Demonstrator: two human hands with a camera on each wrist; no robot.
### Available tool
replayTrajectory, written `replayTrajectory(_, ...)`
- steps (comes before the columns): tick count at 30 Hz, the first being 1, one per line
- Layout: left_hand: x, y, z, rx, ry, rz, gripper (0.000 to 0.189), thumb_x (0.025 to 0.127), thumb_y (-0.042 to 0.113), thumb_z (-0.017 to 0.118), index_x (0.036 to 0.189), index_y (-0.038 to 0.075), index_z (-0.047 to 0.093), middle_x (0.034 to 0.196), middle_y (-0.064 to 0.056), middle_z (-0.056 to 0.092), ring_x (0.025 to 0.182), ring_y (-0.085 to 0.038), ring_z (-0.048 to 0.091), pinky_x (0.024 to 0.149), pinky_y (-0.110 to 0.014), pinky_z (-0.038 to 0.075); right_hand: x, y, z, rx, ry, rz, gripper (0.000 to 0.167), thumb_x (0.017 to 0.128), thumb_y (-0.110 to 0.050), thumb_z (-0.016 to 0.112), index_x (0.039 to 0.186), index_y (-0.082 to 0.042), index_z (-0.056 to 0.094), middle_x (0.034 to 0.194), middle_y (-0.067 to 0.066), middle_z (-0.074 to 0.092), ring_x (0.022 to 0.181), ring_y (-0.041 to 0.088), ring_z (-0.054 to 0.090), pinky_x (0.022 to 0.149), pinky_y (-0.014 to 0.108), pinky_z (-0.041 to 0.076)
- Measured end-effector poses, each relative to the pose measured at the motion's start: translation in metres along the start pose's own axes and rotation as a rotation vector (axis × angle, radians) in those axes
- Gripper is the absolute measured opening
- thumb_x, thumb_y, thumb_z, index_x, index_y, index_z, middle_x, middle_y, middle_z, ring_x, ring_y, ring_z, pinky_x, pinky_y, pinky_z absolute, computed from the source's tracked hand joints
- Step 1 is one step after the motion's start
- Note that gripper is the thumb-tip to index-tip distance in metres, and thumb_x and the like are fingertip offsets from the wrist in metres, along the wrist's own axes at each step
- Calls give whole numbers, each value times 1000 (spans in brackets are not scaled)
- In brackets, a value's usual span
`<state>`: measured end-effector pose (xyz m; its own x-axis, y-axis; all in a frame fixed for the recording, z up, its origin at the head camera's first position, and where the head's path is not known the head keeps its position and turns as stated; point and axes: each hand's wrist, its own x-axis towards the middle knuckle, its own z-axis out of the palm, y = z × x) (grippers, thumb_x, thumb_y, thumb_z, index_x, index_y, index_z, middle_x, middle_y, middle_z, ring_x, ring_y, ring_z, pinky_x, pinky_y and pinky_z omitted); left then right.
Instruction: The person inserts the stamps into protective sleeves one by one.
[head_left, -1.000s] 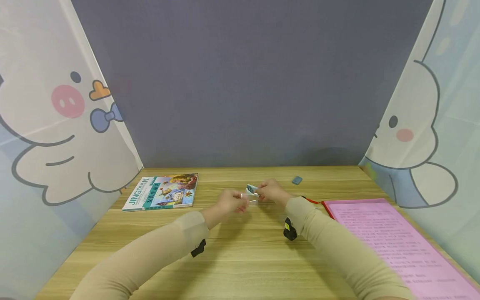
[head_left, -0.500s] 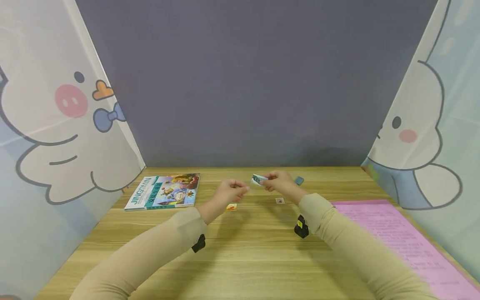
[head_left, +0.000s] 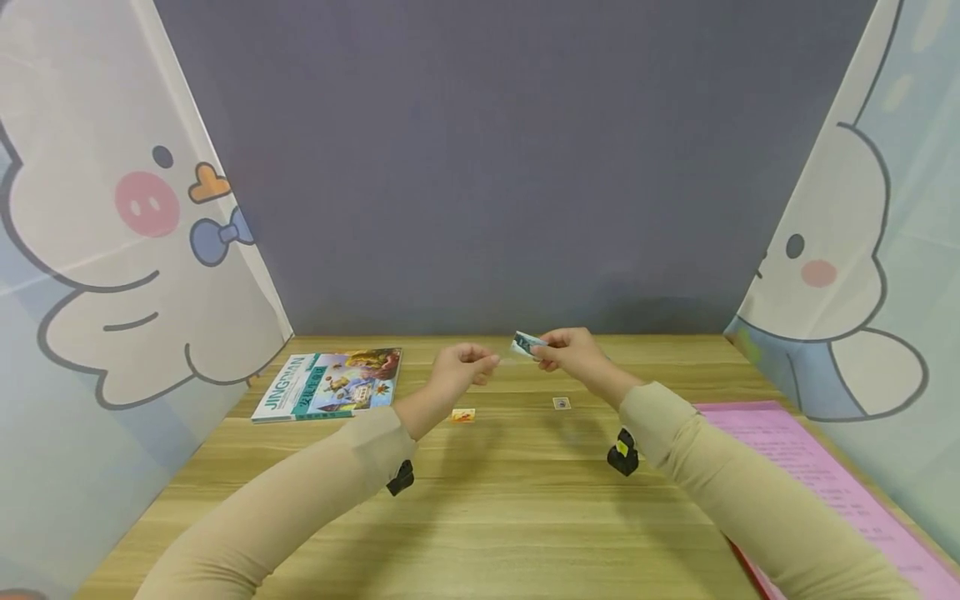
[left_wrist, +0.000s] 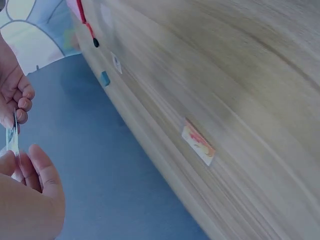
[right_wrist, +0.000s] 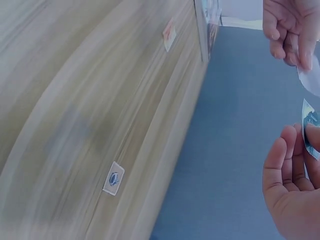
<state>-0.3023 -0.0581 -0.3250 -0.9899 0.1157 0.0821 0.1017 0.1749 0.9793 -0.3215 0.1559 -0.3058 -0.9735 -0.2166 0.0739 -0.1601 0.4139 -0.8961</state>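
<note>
My right hand (head_left: 577,354) pinches a teal-and-white stamp (head_left: 528,343) with toothed edges, raised above the far part of the table. Facing it, my left hand (head_left: 455,375) pinches a small clear sleeve (right_wrist: 311,80) between thumb and finger. In the right wrist view the sleeve's end and the stamp lie close, with a narrow gap between them. On the wood below the left hand is an orange-and-white stamp (head_left: 463,415). A smaller pale stamp (head_left: 562,403) with a dark round motif lies below the right hand.
A picture book (head_left: 330,385) lies at the back left. Pink printed sheets (head_left: 810,467) with a red edge lie at the right. A small blue block (left_wrist: 105,78) and a red cord (left_wrist: 89,29) show in the left wrist view. A dark panel (head_left: 480,167) stands behind the table.
Both hands have risen off the table, and the right has moved rightward with the teal stamp, away from the left hand. The two stamps on the wood have come into view.
</note>
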Motion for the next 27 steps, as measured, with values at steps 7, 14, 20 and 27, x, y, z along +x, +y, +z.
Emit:
replayTrajectory(7,-3,6,0,27,16,39,22,93,16,66,107,1,71,102,-15,72,90,-18,68,87,-42,58,-8,-9,-5,-6,14,-29,26,94,-20,65,110,1,67,89,5,71,75,13,64,74,27,58)
replayTrajectory(14,-5,9,0,15,53,33,20,91,16,69,105,2,72,96,-11,73,85,-16,68,81,-34,59,-12,-11,-8,5,14,-33,27,95,-19,64,111,2,66,88,5,71,76,14,66,73,27,58)
replayTrajectory(20,-5,10,-1,-36,62,23,18,89,17,71,101,3,72,92,-11,73,80,-14,69,79,-33,60,-15,-9,-10,39,18,-23,28,95,-20,64,111,3,65,85,0,70,75,12,65,72,26,58)
replayTrajectory(27,-3,12,0,-77,92,44,21,89,17,71,100,-1,72,90,-12,73,75,-12,69,78,-32,61,-16,-10,-10,77,5,-18,26,96,-20,63,109,3,64,83,-3,69,80,16,65,74,25,57)
